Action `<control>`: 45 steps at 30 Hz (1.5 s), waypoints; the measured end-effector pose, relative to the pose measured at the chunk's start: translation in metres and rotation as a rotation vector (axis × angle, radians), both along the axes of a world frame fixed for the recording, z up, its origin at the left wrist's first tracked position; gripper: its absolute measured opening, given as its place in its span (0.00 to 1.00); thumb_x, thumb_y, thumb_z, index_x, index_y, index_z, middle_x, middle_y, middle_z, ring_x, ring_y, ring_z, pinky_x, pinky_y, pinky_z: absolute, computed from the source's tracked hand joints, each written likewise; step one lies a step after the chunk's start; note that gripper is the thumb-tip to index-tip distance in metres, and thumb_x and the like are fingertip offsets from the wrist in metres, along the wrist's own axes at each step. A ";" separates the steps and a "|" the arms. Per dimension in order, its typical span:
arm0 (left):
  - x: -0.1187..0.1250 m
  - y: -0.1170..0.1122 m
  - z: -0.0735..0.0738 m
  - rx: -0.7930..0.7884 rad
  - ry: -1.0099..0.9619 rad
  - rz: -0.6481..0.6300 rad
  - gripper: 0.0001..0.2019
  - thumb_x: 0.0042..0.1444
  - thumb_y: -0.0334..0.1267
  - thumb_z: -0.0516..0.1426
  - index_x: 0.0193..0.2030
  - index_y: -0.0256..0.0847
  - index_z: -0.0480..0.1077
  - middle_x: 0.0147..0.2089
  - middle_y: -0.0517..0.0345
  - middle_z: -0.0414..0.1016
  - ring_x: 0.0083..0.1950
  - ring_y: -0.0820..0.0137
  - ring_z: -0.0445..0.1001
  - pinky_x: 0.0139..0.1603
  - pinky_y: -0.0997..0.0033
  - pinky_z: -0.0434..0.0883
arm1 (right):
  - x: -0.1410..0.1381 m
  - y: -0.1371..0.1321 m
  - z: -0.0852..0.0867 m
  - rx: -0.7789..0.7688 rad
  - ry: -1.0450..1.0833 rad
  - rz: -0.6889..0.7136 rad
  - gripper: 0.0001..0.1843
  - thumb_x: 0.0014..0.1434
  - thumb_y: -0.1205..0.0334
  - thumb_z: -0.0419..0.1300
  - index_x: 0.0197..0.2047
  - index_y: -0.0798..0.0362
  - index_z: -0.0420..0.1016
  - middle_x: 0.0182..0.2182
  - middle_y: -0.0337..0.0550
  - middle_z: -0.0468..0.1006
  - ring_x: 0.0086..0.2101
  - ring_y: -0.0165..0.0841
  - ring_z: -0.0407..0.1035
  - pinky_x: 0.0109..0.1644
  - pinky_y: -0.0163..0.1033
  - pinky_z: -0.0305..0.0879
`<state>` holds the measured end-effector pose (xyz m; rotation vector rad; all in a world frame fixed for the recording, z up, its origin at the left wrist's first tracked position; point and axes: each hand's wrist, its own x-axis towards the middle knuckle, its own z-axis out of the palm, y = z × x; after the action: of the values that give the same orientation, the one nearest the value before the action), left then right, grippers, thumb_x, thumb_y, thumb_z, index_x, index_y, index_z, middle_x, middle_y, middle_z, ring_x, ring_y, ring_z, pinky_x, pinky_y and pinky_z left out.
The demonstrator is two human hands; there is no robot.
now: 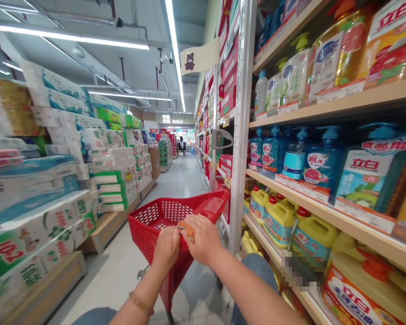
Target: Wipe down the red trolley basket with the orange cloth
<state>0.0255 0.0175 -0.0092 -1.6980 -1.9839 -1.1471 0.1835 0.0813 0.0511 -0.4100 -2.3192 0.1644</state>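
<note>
A red plastic shopping cart (pixel 162 207) with holes in its walls stands in front of me, seen at a slant. My left hand (pixel 167 243) is closed at its near end, on the handle side. Right beside it, my right hand (pixel 203 235) is wrapped over the same handle. Between the two hands shows a small orange piece (pixel 186 229), mostly covered by fingers; whether it is part of the handle I cannot tell. The part of the basket floor that I can see holds nothing.
On the right, a shelf (pixel 291 185) carries pump bottles (pixel 320 162) and yellow jugs (pixel 277 223), close to the cart. Stacked tissue packs (pixel 71 225) line the left on low platforms. The aisle floor (pixel 179 180) runs ahead to a distant person (pixel 182 143).
</note>
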 end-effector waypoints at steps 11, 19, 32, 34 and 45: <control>-0.022 0.013 -0.009 -0.132 0.121 0.177 0.20 0.64 0.40 0.38 0.35 0.40 0.70 0.35 0.49 0.76 0.40 0.65 0.73 0.44 0.65 0.67 | -0.014 -0.007 -0.012 0.076 0.035 -0.202 0.20 0.62 0.58 0.50 0.53 0.61 0.70 0.51 0.56 0.73 0.53 0.45 0.63 0.63 0.51 0.49; -0.061 0.018 -0.024 -0.251 0.061 0.261 0.23 0.65 0.41 0.35 0.32 0.39 0.68 0.35 0.51 0.76 0.40 0.66 0.73 0.43 0.67 0.64 | 0.005 0.023 -0.019 0.171 0.063 -0.240 0.22 0.64 0.58 0.49 0.56 0.62 0.68 0.53 0.55 0.71 0.55 0.43 0.63 0.61 0.49 0.54; -0.086 0.013 -0.041 -0.317 0.039 0.240 0.22 0.65 0.44 0.37 0.42 0.42 0.70 0.45 0.54 0.77 0.49 0.66 0.72 0.50 0.66 0.63 | -0.005 0.038 -0.027 0.247 -0.014 -0.264 0.24 0.62 0.57 0.51 0.57 0.61 0.67 0.54 0.55 0.71 0.56 0.43 0.61 0.63 0.49 0.50; -0.084 0.015 -0.045 -0.327 0.035 0.267 0.22 0.65 0.44 0.37 0.43 0.42 0.70 0.46 0.53 0.76 0.49 0.64 0.71 0.51 0.63 0.62 | -0.007 0.044 -0.027 0.190 0.021 -0.373 0.24 0.61 0.58 0.52 0.56 0.61 0.68 0.53 0.56 0.71 0.56 0.44 0.60 0.63 0.50 0.49; -0.092 -0.004 -0.048 -0.473 0.134 0.242 0.24 0.65 0.51 0.38 0.31 0.42 0.67 0.34 0.57 0.75 0.39 0.68 0.71 0.38 0.70 0.58 | -0.028 0.066 -0.057 0.226 0.005 -0.211 0.24 0.61 0.60 0.51 0.59 0.58 0.66 0.56 0.51 0.70 0.59 0.40 0.58 0.66 0.48 0.44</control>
<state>-0.0666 0.0134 -0.0567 -1.6162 -2.4212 -0.4926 0.1552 0.1477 -0.0063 -0.5338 -2.2410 -0.1974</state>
